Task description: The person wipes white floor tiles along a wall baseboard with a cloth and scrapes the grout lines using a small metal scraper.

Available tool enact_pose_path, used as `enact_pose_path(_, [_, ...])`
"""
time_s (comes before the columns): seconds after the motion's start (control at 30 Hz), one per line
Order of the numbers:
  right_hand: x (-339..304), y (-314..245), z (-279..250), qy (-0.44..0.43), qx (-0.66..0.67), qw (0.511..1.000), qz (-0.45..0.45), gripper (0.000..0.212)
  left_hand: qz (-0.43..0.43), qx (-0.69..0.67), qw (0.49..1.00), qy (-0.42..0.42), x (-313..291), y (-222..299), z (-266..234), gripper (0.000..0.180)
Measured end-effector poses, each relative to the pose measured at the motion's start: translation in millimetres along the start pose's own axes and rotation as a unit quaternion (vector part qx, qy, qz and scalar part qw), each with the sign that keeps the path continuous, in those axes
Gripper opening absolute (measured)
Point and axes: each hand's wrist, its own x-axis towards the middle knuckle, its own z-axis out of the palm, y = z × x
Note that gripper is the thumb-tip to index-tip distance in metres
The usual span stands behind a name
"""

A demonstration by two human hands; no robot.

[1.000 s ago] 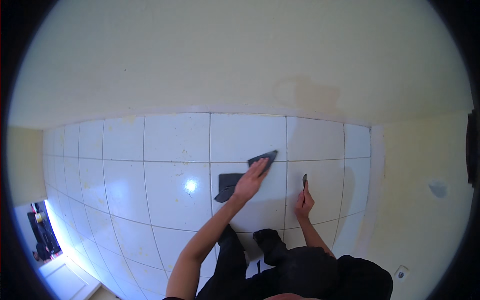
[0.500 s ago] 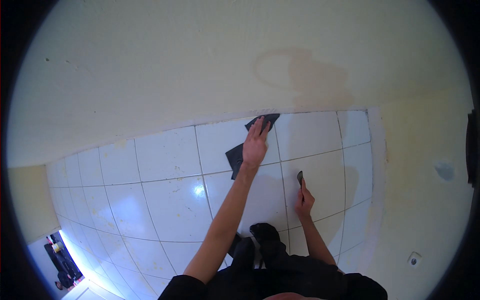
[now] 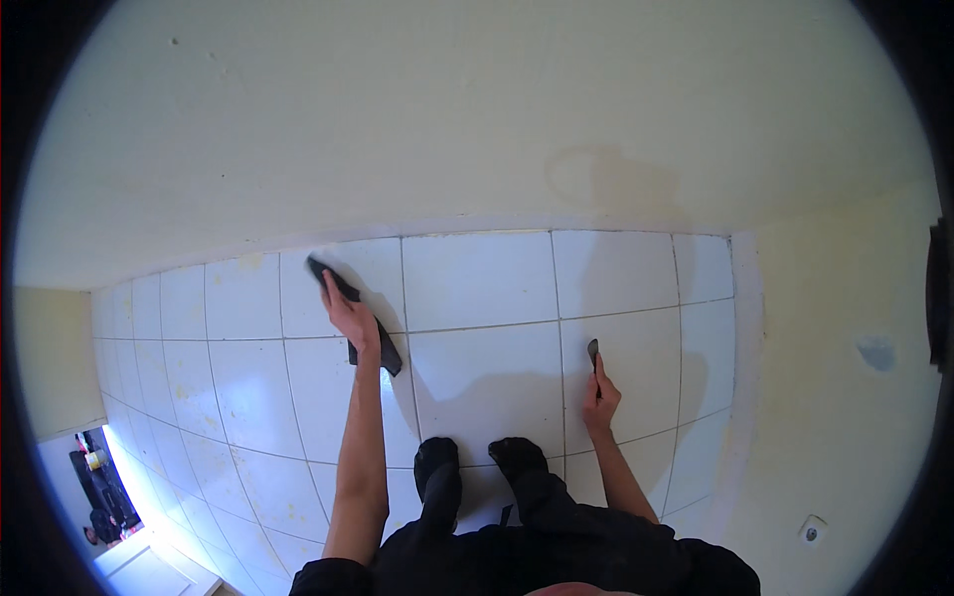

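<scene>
My left hand (image 3: 352, 322) is closed round a dark, flexible sheet (image 3: 388, 354), either a cloth or sandpaper. One end of the sheet sticks out past the fingertips toward the wall's foot; the other hangs beside the wrist. It appears to be over the white floor tiles (image 3: 482, 283), and I cannot tell whether it touches them. My right hand (image 3: 601, 401) grips a slim dark tool (image 3: 593, 350) with a small rounded blade, pointing away from me. Its handle is mostly hidden in the fist. Tool and hand are over the tiles at the right.
A cream wall (image 3: 397, 119) runs along the far side, meeting a right-hand wall (image 3: 835, 268) with a grey patch and a socket (image 3: 813, 530). My black-clad feet (image 3: 517, 457) stand on the tiles. Yellowish specks (image 3: 189, 392) mark the left floor. A doorway (image 3: 104, 487) shows stored items at lower left.
My left hand has swung left with the dark sheet, away from the wall foot near the middle. The feet now show further apart. My right hand keeps the tool, nearly unmoved.
</scene>
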Motion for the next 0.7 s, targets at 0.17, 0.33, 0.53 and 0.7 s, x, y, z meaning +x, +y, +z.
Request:
enact_pose_path(0.17, [4.8,-2.7,0.5,-0.002,0.001,1.000,0.005,0.041,0.173,0.047,0.974,-0.141,-66.6,21.1,9.2,0.083])
enact_pose_path(0.33, [3.2,-4.5,2.4,-0.007,0.000,1.000,0.013,0.043,0.372,0.007,0.855,-0.362,-167.7,68.6,101.5,0.055])
enact_pose_path(0.53, [0.8,-5.0,1.9,0.010,-0.003,1.000,0.014,0.043,0.463,0.093,0.805,-0.358,-153.1,98.1,169.7,0.057])
enact_pose_path(0.7, [-0.6,0.3,4.0,0.021,-0.015,0.999,0.024,0.041,0.370,0.074,0.874,-0.306,-108.2,71.0,154.5,0.066])
